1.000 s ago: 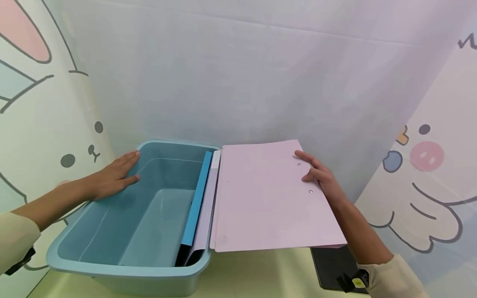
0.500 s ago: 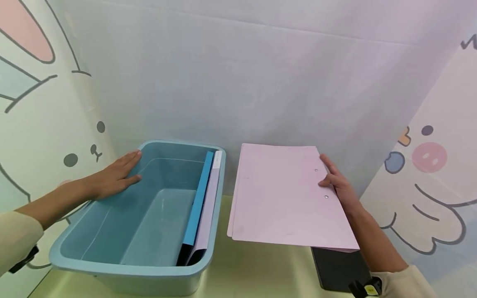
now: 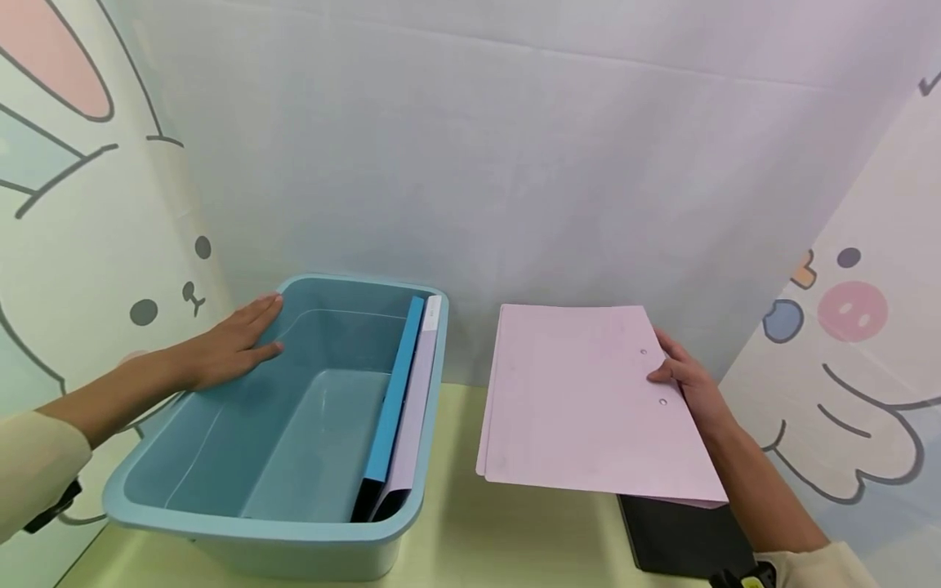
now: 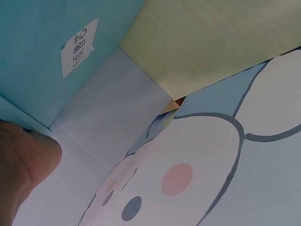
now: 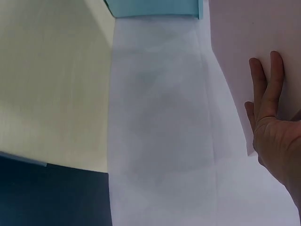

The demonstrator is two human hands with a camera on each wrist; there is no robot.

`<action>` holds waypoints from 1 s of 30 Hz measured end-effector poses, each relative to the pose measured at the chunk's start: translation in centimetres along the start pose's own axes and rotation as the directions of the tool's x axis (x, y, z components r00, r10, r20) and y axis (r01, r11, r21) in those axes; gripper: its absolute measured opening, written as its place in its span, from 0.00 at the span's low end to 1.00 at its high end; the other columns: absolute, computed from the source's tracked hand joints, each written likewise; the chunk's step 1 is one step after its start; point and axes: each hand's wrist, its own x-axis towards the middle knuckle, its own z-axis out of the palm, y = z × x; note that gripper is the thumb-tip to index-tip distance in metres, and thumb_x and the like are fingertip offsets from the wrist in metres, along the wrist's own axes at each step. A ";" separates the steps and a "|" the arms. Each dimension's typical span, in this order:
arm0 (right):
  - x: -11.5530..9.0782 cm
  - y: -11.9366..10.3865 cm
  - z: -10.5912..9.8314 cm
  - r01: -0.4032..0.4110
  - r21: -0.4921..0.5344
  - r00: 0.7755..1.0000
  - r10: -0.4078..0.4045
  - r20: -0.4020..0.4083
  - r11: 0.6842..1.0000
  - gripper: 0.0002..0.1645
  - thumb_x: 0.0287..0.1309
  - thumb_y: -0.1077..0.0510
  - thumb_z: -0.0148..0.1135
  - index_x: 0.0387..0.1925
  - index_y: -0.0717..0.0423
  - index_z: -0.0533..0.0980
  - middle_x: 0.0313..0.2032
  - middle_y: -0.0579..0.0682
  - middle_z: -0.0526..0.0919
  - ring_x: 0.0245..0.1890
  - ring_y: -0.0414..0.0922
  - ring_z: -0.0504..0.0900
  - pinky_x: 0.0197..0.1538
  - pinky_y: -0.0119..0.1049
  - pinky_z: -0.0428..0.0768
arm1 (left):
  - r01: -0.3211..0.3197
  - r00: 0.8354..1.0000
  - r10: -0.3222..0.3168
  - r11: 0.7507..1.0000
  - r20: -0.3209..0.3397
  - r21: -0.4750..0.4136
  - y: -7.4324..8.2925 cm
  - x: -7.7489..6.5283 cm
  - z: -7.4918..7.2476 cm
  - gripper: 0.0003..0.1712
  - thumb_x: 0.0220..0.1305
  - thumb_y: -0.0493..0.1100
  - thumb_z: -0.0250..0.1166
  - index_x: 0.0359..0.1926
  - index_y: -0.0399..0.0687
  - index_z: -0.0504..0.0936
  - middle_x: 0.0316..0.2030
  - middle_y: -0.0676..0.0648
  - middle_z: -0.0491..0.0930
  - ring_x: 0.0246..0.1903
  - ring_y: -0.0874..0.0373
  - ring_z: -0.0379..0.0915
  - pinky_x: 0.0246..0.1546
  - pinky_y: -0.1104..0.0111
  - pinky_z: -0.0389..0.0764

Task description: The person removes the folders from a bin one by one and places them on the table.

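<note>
A pink file folder (image 3: 581, 392) with two metal rivets is held up over the table, to the right of the blue plastic tub (image 3: 220, 529). My right hand (image 3: 691, 388) pinches its right edge, thumb on top; in the right wrist view several fingers (image 5: 265, 89) lie straight along the underside. My left hand (image 3: 228, 347) rests with straight fingers on the tub's left rim. Inside the tub, a blue binder (image 3: 393, 392) and a lilac binder (image 3: 417, 400) stand on edge against the right wall.
A flat black item (image 3: 684, 535) lies on the pale yellow table (image 3: 507, 531), partly under the folder and right arm. Behind hangs a white cloth (image 3: 478, 163); cartoon-printed panels rise at both sides. A handwritten label (image 4: 80, 49) is stuck on the tub's outside.
The pink folder has moved right and slightly lower with my right hand, away from the tub, baring the tub's right rim. My left hand has stayed on the left rim.
</note>
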 end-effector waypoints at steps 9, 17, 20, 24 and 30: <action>-0.6 0.8 -0.5 -0.026 0.007 1.000 0.026 -0.015 1.000 0.48 0.87 0.65 0.40 0.94 0.48 0.30 0.65 0.29 0.86 0.53 0.37 0.94 0.50 0.34 0.94 | -0.006 1.000 0.006 1.000 0.000 -0.012 -0.3 0.2 0.1 0.53 0.88 0.49 0.59 0.89 0.27 0.37 0.89 0.22 0.36 0.89 0.19 0.28 0.84 0.21 0.40; -1.2 1.8 -0.9 -0.039 0.049 0.999 0.038 0.024 0.998 0.48 0.88 0.65 0.40 0.94 0.42 0.32 0.66 0.34 0.87 0.54 0.40 0.95 0.51 0.39 0.95 | -0.009 1.000 0.009 1.000 -0.003 -0.015 -0.4 0.2 0.1 0.53 0.87 0.49 0.60 0.89 0.27 0.37 0.89 0.22 0.36 0.89 0.19 0.28 0.83 0.21 0.40; -1.5 2.2 -1.0 -0.064 0.083 0.997 0.060 0.049 0.994 0.48 0.88 0.65 0.40 0.94 0.39 0.31 0.66 0.36 0.87 0.55 0.42 0.96 0.52 0.41 0.95 | -0.011 1.000 0.011 1.000 -0.006 -0.013 -0.4 0.1 0.1 0.53 0.87 0.49 0.60 0.89 0.26 0.38 0.89 0.21 0.37 0.88 0.19 0.29 0.83 0.20 0.41; -2.0 2.9 -1.2 -0.083 0.110 0.994 0.075 0.076 0.990 0.49 0.88 0.64 0.40 0.93 0.36 0.31 0.66 0.37 0.87 0.55 0.44 0.96 0.52 0.44 0.95 | -0.009 1.000 0.009 1.000 -0.007 -0.008 -0.3 0.0 0.1 0.52 0.87 0.49 0.59 0.89 0.26 0.38 0.89 0.21 0.37 0.88 0.18 0.30 0.83 0.20 0.41; -2.6 4.1 -1.5 -0.102 0.108 0.992 0.092 0.090 0.989 0.44 0.89 0.62 0.41 0.91 0.31 0.38 0.65 0.39 0.87 0.56 0.46 0.96 0.53 0.46 0.95 | -0.010 1.000 0.010 1.000 -0.004 -0.008 -0.3 0.0 0.1 0.52 0.88 0.49 0.59 0.89 0.26 0.37 0.89 0.21 0.36 0.88 0.18 0.29 0.83 0.20 0.41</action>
